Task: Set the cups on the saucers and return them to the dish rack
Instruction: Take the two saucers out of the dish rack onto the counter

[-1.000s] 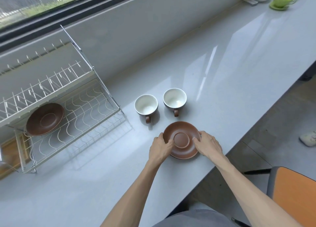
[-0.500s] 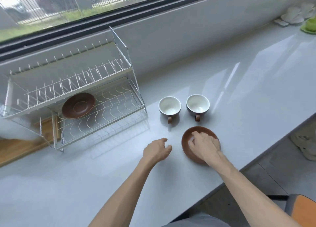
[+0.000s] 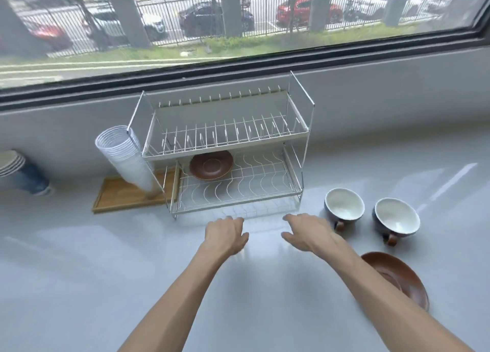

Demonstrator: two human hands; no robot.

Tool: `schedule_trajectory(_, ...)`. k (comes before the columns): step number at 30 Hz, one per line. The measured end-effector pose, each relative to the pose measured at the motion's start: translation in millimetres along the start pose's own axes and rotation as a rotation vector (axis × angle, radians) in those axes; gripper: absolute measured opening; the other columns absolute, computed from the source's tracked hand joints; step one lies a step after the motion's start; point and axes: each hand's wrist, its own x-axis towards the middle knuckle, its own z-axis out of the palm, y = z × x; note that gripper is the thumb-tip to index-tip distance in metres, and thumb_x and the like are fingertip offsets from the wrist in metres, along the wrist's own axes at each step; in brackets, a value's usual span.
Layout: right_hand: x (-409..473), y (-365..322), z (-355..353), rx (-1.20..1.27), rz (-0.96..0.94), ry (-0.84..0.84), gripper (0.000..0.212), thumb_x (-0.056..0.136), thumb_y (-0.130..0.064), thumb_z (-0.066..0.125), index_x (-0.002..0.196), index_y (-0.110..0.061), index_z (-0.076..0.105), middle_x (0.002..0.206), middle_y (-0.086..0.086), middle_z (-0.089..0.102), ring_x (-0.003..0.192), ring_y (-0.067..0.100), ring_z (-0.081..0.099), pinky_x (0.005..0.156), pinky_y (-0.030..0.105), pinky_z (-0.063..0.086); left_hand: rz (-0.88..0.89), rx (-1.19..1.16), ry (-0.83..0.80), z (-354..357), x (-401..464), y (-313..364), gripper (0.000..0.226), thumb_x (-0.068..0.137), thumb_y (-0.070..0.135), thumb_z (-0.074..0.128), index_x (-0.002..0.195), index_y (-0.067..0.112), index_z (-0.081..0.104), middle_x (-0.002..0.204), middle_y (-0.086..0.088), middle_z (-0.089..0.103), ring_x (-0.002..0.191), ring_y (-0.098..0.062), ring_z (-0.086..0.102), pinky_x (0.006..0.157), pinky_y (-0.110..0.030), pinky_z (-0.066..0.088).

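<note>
A two-tier wire dish rack [image 3: 298, 190] stands at the back of the counter. A brown saucer [image 3: 211, 165] leans in its lower tier. Two cups, white inside with brown handles, sit to the right of the rack: the left cup [image 3: 344, 204] and the right cup [image 3: 396, 217]. A second brown saucer [image 3: 403, 277] lies flat nearer me, partly under my right forearm. My left hand [image 3: 226, 235] and my right hand [image 3: 309, 231] hover just in front of the rack, both empty with fingers apart.
A stack of white paper cups [image 3: 124, 155] leans on a wooden tray [image 3: 119, 195] left of the rack. A pile of bowls [image 3: 9, 162] sits at the far left. A window ledge runs behind the rack.
My right hand left the saucer and both hands moved left toward the front of the rack. The view swung left and up, putting the rack at the centre.
</note>
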Motion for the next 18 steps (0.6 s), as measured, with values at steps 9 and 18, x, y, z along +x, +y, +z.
schedule_trajectory(9, 68, -53, -49, -0.053, -0.120, 0.127, 0.042, 0.099, -0.036, 0.042, 0.136, -0.019, 0.049, 0.128, 0.007, 0.060, 0.114, 0.032, 0.062, 0.078, 0.037, 0.042, -0.116, -0.053, 0.089, -37, 37, -74, 0.046, 0.099, 0.043, 0.039, 0.134, 0.017, 0.052, 0.126, -0.010, 0.063, 0.119, -0.033, 0.059, 0.090, -0.039, 0.049)
schedule_trajectory(18, 134, -91, -74, 0.035, -0.191, 0.305, 0.034, 0.100, -0.035, 0.042, 0.126, -0.015, 0.051, 0.119, 0.008, 0.061, 0.110, 0.033, 0.060, 0.078, 0.042, 0.049, -0.241, -0.171, 0.280, -54, 91, -108, 0.051, 0.099, 0.046, 0.039, 0.144, 0.023, 0.044, 0.135, -0.005, 0.059, 0.123, -0.029, 0.056, 0.092, -0.040, 0.046)
